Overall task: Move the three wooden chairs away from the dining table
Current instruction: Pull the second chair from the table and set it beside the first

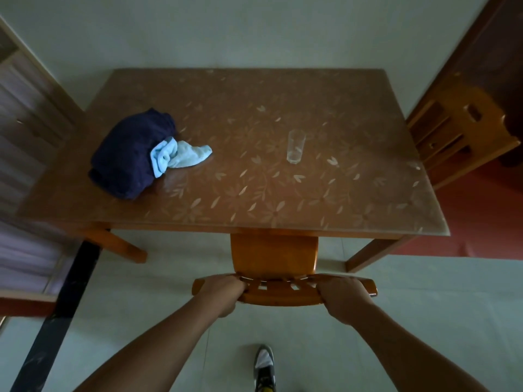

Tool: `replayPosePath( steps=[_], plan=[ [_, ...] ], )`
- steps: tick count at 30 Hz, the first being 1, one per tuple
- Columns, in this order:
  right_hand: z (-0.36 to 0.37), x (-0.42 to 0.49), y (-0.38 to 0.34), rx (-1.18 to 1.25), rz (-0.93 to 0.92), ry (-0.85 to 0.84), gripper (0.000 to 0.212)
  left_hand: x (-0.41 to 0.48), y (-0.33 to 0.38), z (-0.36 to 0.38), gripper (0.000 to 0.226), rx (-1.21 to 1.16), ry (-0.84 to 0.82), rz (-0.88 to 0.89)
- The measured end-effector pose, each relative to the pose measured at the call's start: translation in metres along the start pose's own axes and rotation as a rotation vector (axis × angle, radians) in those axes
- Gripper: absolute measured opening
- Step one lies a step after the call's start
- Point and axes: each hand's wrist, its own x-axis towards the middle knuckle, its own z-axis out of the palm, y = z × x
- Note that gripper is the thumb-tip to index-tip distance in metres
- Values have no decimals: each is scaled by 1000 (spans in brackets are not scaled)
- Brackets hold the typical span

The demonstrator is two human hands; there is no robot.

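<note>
Both my hands grip the near chair's top rail

A shoe (pixel 264 369) sits on the floor below; my left hand (pixel 223 292) and right hand (pixel 343 297) are each curled tight around the backrest of the wooden chair (pixel 274 256), whose seat is tucked partly under the dining table (pixel 254 193); beyond lie a navy cloth (pixel 127 157), a glass (pixel 295 147), and a second chair (pixel 458 128) at the right end

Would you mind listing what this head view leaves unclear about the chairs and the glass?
- Near chair: seat front and legs hidden under the table.
- Right chair: cut off by the table edge; blurred.
- Third chair: none visible.
- Glass: contents too unclear to tell.
</note>
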Motion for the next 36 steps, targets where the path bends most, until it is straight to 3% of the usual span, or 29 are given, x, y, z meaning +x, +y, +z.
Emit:
replayPosePath(
  steps=[13,16,20,27,32,36],
  plan=[
    [52,-104,0,-49,-59,-22,19,-67,73,78,51,-131,27,-109],
    [60,-128,-2,-67,-61,-26,21,-86,89,89,59,-93,46,-65],
    [71,-156,-5,-57,-68,-51,20,-104,106,109,46,-59,91,-52],
    [79,-186,-10,-39,-101,-70,24,-132,127,116,43,132,130,160],
    [71,-183,-10,-51,-87,-68,18,-129,112,111,40,53,121,2],
    [37,-163,6,10,-88,37,9,-120,97,76,20,-17,226,-67]
  ],
)
